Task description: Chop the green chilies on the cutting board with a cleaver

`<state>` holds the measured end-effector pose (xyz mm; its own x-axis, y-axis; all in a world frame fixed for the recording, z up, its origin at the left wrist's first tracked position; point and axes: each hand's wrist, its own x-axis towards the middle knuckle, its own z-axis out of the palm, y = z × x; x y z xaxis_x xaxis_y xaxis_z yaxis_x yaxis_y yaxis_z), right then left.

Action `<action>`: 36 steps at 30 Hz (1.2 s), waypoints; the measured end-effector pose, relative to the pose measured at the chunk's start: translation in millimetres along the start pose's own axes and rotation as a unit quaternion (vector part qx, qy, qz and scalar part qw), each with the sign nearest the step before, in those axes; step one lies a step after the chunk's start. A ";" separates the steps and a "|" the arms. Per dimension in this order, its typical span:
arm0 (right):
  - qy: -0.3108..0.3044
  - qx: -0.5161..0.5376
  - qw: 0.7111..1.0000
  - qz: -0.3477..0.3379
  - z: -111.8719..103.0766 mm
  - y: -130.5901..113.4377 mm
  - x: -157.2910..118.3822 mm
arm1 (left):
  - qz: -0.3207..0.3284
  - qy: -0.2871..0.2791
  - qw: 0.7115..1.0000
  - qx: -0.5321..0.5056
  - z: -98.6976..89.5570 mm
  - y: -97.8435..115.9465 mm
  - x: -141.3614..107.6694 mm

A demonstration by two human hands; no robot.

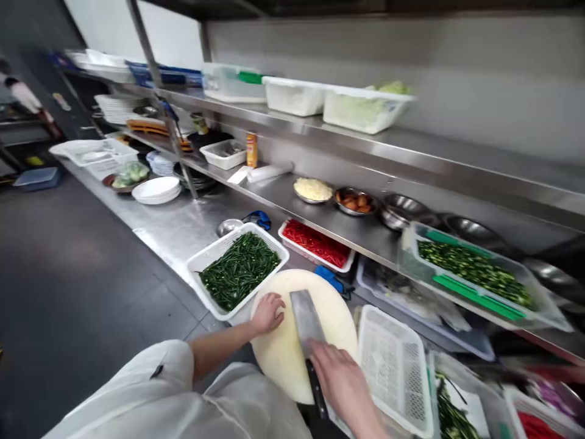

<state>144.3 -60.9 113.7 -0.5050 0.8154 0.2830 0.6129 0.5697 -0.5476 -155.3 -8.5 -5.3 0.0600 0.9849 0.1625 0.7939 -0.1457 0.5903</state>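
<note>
A round pale cutting board is in front of me, with a cleaver lying flat across it, blade pointing away and black handle toward me. My right hand is closed over the rear of the blade beside the handle; the handle itself shows uncovered. On the left part of the board rests my left hand, empty, its fingers apart and slightly bent. Just beyond that hand stands a white basket filled with cut green stalks.
Right of the board is a white perforated basket. Behind it sit a tray of red strips and a blue cloth-like item. Steel shelves carry bowls and a clear tub of chopped greens. Stacked white plates stand left.
</note>
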 end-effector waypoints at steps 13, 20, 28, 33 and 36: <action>-0.026 -0.061 0.944 0.323 95.0 40.1 -136.4 | -0.248 0.003 0.964 0.100 -143.0 -191.2 100.0; -0.035 -0.085 0.944 0.316 98.8 24.2 -111.9 | -0.188 -0.167 0.964 0.087 -93.8 -180.2 91.0; -0.095 -0.102 0.929 0.344 89.4 19.1 -78.1 | -0.148 -0.242 0.952 0.110 -77.8 -160.2 43.4; -0.033 -0.046 0.907 0.417 74.8 12.4 -50.0 | -0.179 -0.206 0.957 0.100 -73.6 -154.6 58.1; 0.004 0.038 0.898 0.437 70.9 6.4 -64.1 | -0.152 -0.197 0.964 0.094 -68.2 -157.5 53.7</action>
<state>137.4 -116.8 36.2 0.1544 0.9485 -0.2765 0.7293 -0.2982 -0.6158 -318.4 61.0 -35.7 0.0021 0.9439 -0.3301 0.9045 0.1390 0.4033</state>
